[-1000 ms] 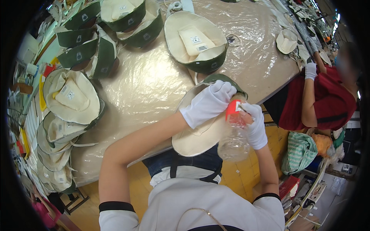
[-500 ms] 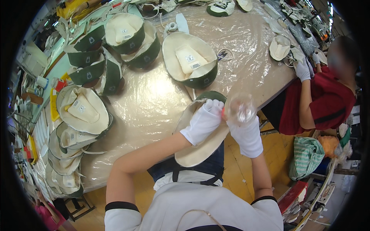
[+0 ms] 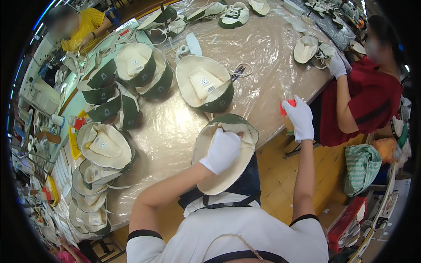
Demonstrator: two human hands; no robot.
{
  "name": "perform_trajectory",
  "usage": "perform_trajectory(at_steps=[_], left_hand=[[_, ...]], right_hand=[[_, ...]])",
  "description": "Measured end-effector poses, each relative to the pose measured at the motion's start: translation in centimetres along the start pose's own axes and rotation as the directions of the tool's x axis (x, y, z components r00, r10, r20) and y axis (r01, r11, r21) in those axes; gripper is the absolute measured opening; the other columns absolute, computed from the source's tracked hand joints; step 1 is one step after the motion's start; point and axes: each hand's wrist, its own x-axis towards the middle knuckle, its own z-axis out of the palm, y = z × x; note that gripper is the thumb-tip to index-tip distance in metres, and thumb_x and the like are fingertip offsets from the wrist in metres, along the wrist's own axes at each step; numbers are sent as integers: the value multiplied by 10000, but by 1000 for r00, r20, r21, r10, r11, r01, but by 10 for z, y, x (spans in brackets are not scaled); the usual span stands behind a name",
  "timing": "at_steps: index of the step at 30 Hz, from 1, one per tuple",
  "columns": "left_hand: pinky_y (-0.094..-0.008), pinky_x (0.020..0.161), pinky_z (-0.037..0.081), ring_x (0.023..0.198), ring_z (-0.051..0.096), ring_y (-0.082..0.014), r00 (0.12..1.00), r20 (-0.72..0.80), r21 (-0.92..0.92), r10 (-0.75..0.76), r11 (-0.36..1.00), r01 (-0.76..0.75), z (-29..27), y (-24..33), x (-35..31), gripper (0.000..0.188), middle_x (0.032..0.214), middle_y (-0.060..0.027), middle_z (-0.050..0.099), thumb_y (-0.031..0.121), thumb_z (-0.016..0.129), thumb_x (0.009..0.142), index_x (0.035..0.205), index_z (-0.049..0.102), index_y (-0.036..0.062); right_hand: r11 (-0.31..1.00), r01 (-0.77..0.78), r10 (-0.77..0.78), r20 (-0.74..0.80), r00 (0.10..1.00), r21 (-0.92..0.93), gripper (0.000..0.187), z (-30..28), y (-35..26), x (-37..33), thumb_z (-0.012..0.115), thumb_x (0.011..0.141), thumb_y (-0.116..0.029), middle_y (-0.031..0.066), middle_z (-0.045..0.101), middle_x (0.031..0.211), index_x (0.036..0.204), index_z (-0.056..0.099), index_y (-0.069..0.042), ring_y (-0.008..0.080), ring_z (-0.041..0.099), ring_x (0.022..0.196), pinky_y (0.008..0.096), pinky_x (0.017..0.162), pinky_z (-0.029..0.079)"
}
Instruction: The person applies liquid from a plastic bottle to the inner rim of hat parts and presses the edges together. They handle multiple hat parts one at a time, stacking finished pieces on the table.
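Observation:
A green and cream shoe upper lies over my lap at the table's near edge, its pale lining turned up. My left hand, in a white glove with bare fingertips, curls around its lining near the green end; part of the fingers is hidden. At the table's right edge, my white-gloved right hand grips a clear plastic bottle with a red band. Just beyond the lap piece stands another green and cream shoe upper, a pair of thread snips beside it.
More shoe uppers stand in groups at the left, with a stack at the near left. A finished-looking shoe lies at the far side. A co-worker in red works at the right; another in yellow sits far left.
My right hand has carried the bottle away from my left hand, outward to the right edge of the table. My left hand has shifted down into the shoe upper.

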Motion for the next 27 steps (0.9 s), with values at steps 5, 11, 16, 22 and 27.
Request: perform_trajectory(at_steps=[5,11,16,22,27], left_hand=[[-382,647,402,679,590,-243,987,-126,-167,-99,983,77,-6,-6,-5,110,733,-84,605,119,561,894,911,660,74],[-393,637,402,651,584,-254,968,-151,-205,-198,965,166,-5,8,-8,153,731,-98,593,116,532,915,980,667,86],[-397,641,397,673,586,-258,977,-75,-145,-199,972,187,-1,7,-9,137,737,-105,590,127,544,917,973,661,81],[-384,659,397,670,585,-258,810,-441,-628,-387,777,28,19,11,-3,109,713,-92,594,144,576,901,850,655,88],[-364,637,394,641,588,-218,966,-131,63,-223,971,233,23,15,-1,169,690,-77,593,160,578,903,754,632,102]], right_hand=[[999,42,-42,-26,999,21,688,16,-3,25,626,855,-476,254,665,1194,1284,593,61,379,634,1120,408,972,485],[191,11,-16,-8,1000,982,457,18,-4,-4,650,936,-274,89,680,1107,1254,603,52,121,635,983,264,877,498],[510,436,-425,-224,877,742,510,12,-35,-89,760,839,-162,95,689,1079,1274,559,11,193,673,972,323,830,538],[585,764,-764,-130,632,273,585,31,-57,-85,849,696,-171,134,618,936,1188,570,-25,333,627,842,391,727,543],[778,553,-586,29,810,297,508,37,-47,-91,793,779,-208,142,621,1000,1195,571,-20,277,635,896,373,742,539]])
